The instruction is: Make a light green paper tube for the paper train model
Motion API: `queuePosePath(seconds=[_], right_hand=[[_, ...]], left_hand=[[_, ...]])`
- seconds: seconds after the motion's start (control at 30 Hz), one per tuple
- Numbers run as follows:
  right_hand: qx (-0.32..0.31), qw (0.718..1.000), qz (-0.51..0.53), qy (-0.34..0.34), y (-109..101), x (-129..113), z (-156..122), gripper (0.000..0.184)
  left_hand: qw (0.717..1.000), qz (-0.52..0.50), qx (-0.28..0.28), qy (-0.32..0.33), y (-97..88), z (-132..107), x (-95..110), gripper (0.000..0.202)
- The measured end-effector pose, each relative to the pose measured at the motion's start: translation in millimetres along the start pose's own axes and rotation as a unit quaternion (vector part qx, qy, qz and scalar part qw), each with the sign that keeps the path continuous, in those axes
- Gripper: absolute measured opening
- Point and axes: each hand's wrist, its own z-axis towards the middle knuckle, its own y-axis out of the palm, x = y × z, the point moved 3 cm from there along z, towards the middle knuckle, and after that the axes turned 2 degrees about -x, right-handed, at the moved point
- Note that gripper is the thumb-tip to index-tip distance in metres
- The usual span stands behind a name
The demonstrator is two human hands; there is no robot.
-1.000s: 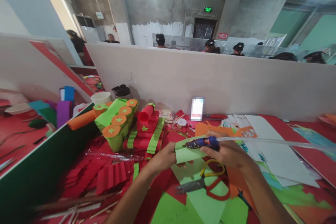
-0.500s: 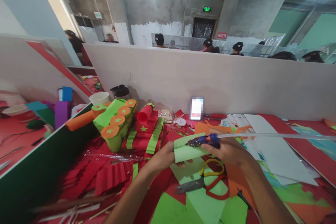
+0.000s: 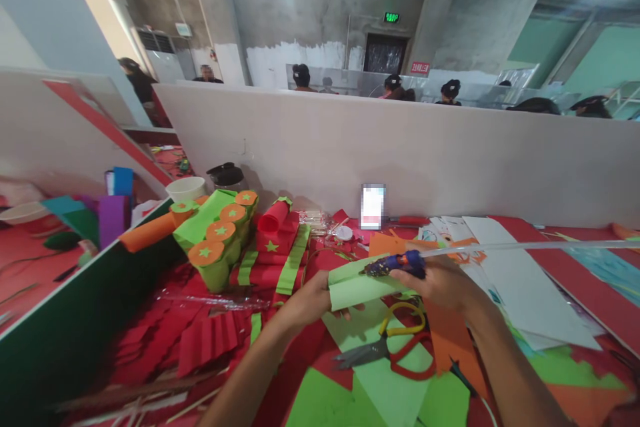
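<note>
My left hand [image 3: 316, 299] grips the left end of a folded light-green paper piece [image 3: 363, 290], with some fingers showing beneath it. In my right hand [image 3: 443, 283] is a blue hot glue gun [image 3: 397, 264], its dark nozzle pointing left over the paper's upper part. A long clear glue stick [image 3: 500, 248] runs out of the gun's back to the right. Below the hands lie scissors [image 3: 387, 347] with one yellow and one red handle, resting on green paper sheets [image 3: 330, 400]. My right fingertips are partly hidden behind the gun.
To the left stand a green paper model with orange star-topped tubes [image 3: 221, 233] and a red paper model [image 3: 273, 243]. Pleated red paper [image 3: 210, 343] lies by a green divider [image 3: 65, 340]. A lit phone [image 3: 373, 207] leans on the white partition [image 3: 400, 153]. White sheets [image 3: 520, 287] lie right.
The glue gun and my right hand have moved slightly right along the green paper. My left hand keeps its hold. The whole view has shifted a little.
</note>
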Motion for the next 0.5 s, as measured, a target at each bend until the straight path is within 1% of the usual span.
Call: queuePosePath(seconds=[0.1, 0.2, 0.33, 0.5], right_hand=[[-0.011, 1.0, -0.002, 0.005, 5, -6, 1, 0.038], [-0.014, 1.0, -0.004, 0.006, 5, -8, 2, 0.038], [-0.015, 1.0, -0.003, 0.013, -1, 1, 1, 0.038], [0.008, 1.0, 0.016, 0.021, -10, 15, -1, 0.036]], left_hand=[[1.0, -0.002, -0.005, 0.003, 1.3, 1, 0, 0.025], [1.0, -0.007, -0.007, 0.002, 1.6, 0, 0, 0.025], [1.0, -0.006, -0.001, -0.016, -0.1, -1, 3, 0.025], [1.0, -0.001, 0.002, -0.023, -2.0, -2, 3, 0.026]])
